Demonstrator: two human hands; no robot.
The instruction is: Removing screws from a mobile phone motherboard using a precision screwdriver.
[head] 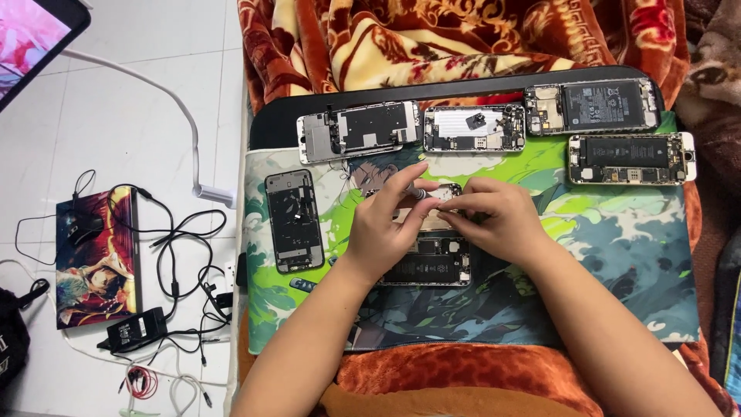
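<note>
A green and blue illustrated work mat lay over a red patterned blanket, beside a white tiled floor. At far left, a printed flat case sat among tangled black cables. On the mat lay a detached black phone screen, then four opened phone bodies in a row along the far edge. The left hand pinched a slim silver screwdriver, fingers curled. Under both hands lay the opened phone with dark battery, its top half hidden. The right hand pressed bent fingertips on it, its grip unclear.
</note>
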